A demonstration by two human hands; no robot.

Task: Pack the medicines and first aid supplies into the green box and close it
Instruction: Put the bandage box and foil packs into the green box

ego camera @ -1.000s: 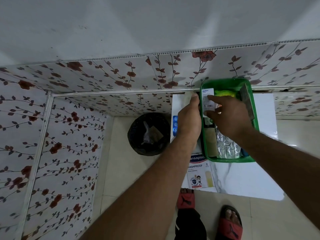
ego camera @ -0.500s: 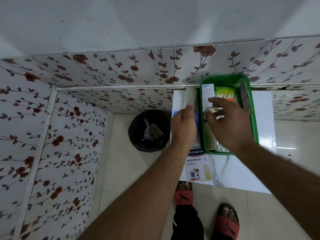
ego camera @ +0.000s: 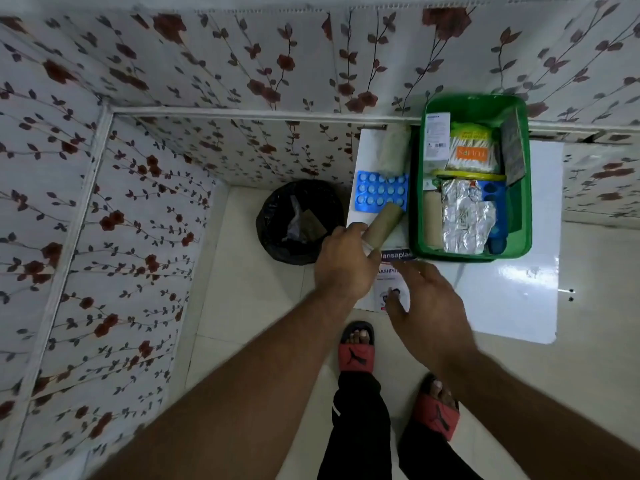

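Note:
The green box (ego camera: 415, 216) stands open on the white marble table (ego camera: 502, 299), holding a white carton (ego camera: 437, 140), a cotton-bud pack (ego camera: 472, 150), foil strips (ego camera: 464, 216) and a blue item (ego camera: 495, 199). My left hand (ego camera: 346, 265) is shut on a tan bandage roll (ego camera: 384, 223), left of the box. My right hand (ego camera: 426, 299) hovers open over the Hansaplast plaster box (ego camera: 391, 271), fingers spread. A blue blister pack (ego camera: 381, 190) and a pale gauze roll (ego camera: 393, 150) lie left of the box.
A black bin (ego camera: 298, 221) with rubbish stands on the floor left of the table. Floral-papered walls close in the back and left. My feet in red sandals (ego camera: 356, 351) stand at the table's near edge.
My right hand has left the white carton in the box and drawn back toward the plaster box. My left hand came nearer, now gripping the tan bandage roll.

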